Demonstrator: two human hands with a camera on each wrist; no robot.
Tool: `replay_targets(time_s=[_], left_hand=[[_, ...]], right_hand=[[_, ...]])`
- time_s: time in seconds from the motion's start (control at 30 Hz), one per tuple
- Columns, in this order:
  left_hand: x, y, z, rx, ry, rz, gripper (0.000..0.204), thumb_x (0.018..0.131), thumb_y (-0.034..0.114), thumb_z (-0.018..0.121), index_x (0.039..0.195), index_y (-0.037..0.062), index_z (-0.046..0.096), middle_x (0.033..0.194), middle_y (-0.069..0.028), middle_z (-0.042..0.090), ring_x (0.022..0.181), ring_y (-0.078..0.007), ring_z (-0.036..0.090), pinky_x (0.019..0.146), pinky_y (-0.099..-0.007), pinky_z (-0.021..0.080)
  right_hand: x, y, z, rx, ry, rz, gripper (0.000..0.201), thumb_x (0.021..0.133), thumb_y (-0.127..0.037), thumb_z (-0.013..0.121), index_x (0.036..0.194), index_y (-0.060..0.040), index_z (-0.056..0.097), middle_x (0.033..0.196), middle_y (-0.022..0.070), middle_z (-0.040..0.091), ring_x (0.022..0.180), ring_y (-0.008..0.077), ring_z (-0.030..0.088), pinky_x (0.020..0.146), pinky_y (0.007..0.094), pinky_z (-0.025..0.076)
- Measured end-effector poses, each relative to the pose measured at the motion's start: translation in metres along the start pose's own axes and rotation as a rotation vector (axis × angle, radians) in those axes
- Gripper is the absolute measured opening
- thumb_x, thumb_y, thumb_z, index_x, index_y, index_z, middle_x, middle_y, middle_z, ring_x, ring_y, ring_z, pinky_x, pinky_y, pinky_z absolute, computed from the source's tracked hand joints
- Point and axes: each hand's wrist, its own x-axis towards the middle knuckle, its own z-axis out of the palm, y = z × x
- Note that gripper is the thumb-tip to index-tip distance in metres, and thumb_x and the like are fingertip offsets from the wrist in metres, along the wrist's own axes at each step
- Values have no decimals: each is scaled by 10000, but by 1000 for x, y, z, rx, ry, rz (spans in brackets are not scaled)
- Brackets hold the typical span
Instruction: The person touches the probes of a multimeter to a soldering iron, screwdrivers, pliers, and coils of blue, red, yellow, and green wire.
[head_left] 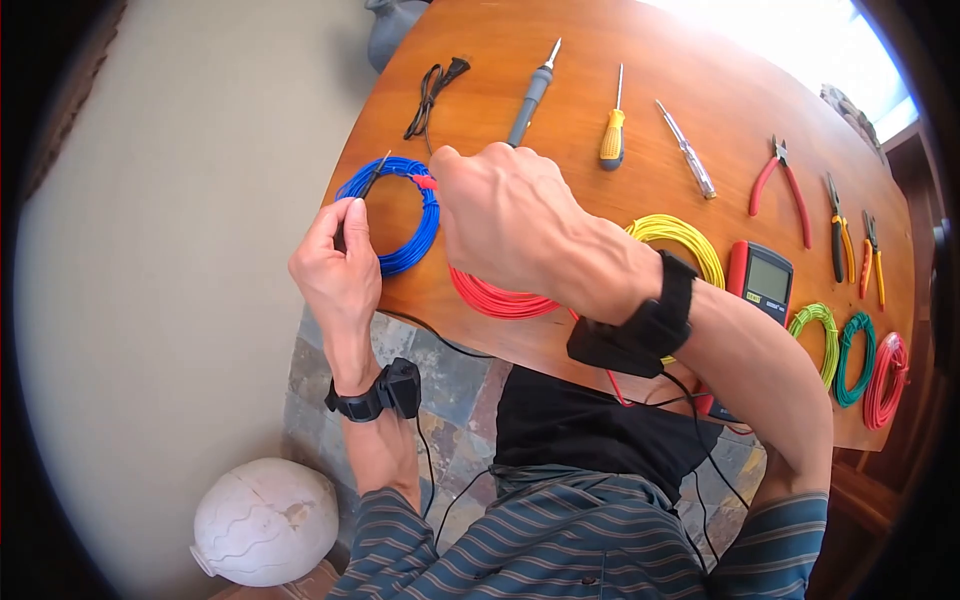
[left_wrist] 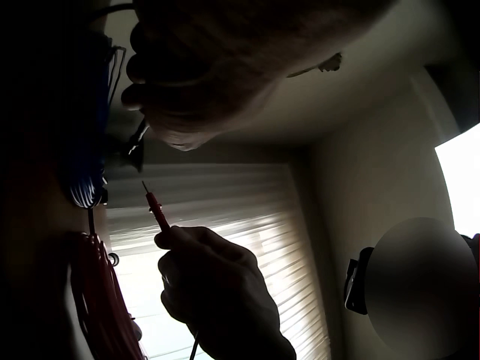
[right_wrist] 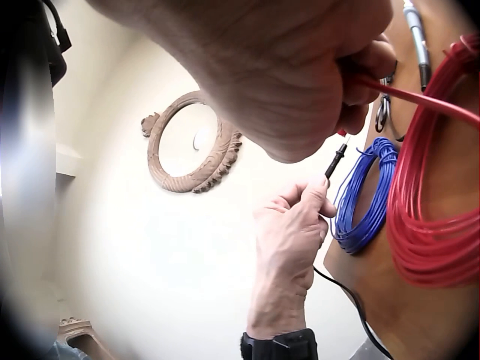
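Observation:
My left hand [head_left: 340, 255] pinches a black test probe [right_wrist: 337, 159] between thumb and fingers, its thin tip pointing away from me. In my right hand [head_left: 515, 215] is a red test probe [left_wrist: 155, 210], gripped near the hand end, with its bare tip toward the black one. Both probes overlap the coil of blue wire [head_left: 407, 262] in the head view. Below my right hand lies a coil of red wire [head_left: 500, 300], partly covered by it. The red-and-black multimeter [head_left: 768, 275] stands near the table's front edge, partly hidden by my right forearm.
Across the back of the wooden table [head_left: 690, 60] lie a black cord [head_left: 428, 100], a soldering iron [head_left: 533, 95], two screwdrivers, red cutters [head_left: 783, 185] and two pliers. Several wire coils, including a yellow one [head_left: 690, 235], line the front. Thin leads hang over the edge.

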Motion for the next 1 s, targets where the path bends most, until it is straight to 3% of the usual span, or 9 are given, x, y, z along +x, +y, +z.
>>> replay_targets(time_s=[0.17, 0.27, 0.33, 0.43, 0.63, 0.73, 0.83, 0.93, 1.0], left_hand=[[2, -12, -2, 101, -85, -2, 203, 1048, 159, 718, 1057, -35, 777, 742, 38, 606, 662, -35, 517, 569, -228, 410], [-1, -15, 0, -50, 39, 24, 182, 1045, 139, 717, 1044, -34, 775, 743, 41, 603, 662, -37, 514, 571, -231, 413], [0, -13, -1, -96, 17, 63, 137, 1017, 103, 726, 1031, -27, 766, 711, -40, 621, 633, -73, 498, 562, -270, 411], [2, -12, -2, 52, -60, 52, 124, 1013, 95, 730, 1027, -23, 764, 731, -64, 636, 634, -93, 507, 568, -274, 418], [-1, -7, -2, -53, 21, 98, 148, 1014, 119, 730, 1012, -27, 754, 740, -87, 656, 622, -122, 535, 570, -302, 439], [-1, -5, -5, 58, -85, 65, 154, 1033, 120, 725, 1052, -25, 775, 760, 33, 627, 662, -46, 515, 573, -236, 410], [0, -2, -6, 170, -74, 105, 122, 1010, 93, 732, 1010, -27, 752, 760, -80, 673, 623, -123, 546, 572, -297, 445], [-3, 13, -12, 58, -55, 107, 144, 1031, 102, 724, 1063, -28, 774, 798, 24, 652, 694, -52, 546, 605, -233, 436], [1, 23, -15, -15, -89, 140, 144, 1032, 96, 720, 1076, -32, 772, 817, 17, 663, 715, -55, 560, 624, -232, 447]], right_hand=[[12, 4, 14, -5, -92, 63, 193, 789, -74, 751, 889, 71, 673, 797, 266, 715, 766, 449, 742, 637, 498, 583], [11, 6, 18, -45, -68, 66, 171, 810, -74, 733, 893, 65, 676, 801, 266, 717, 772, 449, 744, 643, 503, 586], [12, 6, 19, -36, -61, 61, 161, 816, -71, 724, 895, 61, 675, 801, 265, 718, 772, 447, 745, 644, 505, 587], [15, 5, 20, -42, -68, 58, 150, 824, -67, 713, 898, 57, 672, 800, 263, 719, 770, 445, 745, 646, 507, 587], [16, 4, 26, -48, -47, 40, 162, 820, -75, 724, 897, 56, 670, 792, 263, 718, 762, 439, 747, 643, 501, 589], [16, 3, 28, -56, -42, 37, 167, 816, -84, 731, 894, 53, 675, 793, 269, 719, 764, 437, 750, 642, 495, 593], [14, 3, 21, -61, -34, 39, 159, 819, -87, 722, 888, 51, 681, 799, 275, 722, 769, 440, 753, 646, 495, 599], [15, 3, 5, -65, 22, 94, 140, 828, -79, 695, 890, 46, 690, 809, 276, 729, 771, 444, 755, 658, 499, 607], [24, 21, -5, -159, 31, 144, 137, 845, -73, 656, 905, 38, 709, 839, 286, 738, 764, 465, 750, 685, 503, 617]])
